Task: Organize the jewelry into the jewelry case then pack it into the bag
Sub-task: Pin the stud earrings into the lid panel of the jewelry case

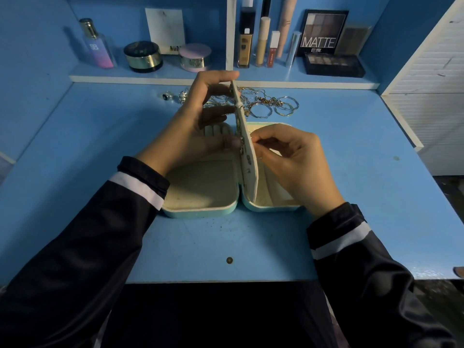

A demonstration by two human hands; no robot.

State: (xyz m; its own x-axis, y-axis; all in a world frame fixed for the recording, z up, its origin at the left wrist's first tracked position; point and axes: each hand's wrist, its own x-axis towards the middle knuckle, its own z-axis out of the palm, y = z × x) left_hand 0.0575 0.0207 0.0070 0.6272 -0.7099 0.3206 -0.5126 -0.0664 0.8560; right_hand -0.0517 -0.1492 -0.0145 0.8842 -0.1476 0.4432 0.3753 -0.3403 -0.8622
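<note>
Teal-shelled jewelry case (200, 212) lies open flat on the blue desk (226, 237), directly in front of the person, both cream-lined halves facing up. A cream flap (251, 179) hinged at the case's spine stands upright between the two halves. Several small metal pieces (248, 160) are fixed to the flap's left face.

Left hand (190, 131): fingers curled over the far top edge of the flap, thumb pressed against its left face lower down. It grips the flap and holds it on edge.

Right hand (296, 159): fingers curled, thumb and forefinger pinched together at the flap's right face. Whether a small item sits between the fingertips cannot be told.

Loose jewelry (271, 104), chains and thin bangles in silver and gold tones, lies in a heap on the desk just behind the case. One ring (165, 96) with a dark stone sits apart to the left of the heap.

On the shelf (251, 80) behind: a perfume bottle (96, 43), two round jars (143, 56), upright makeup tubes (263, 41) and an eyeshadow box (324, 31) marked MATTE.
</note>
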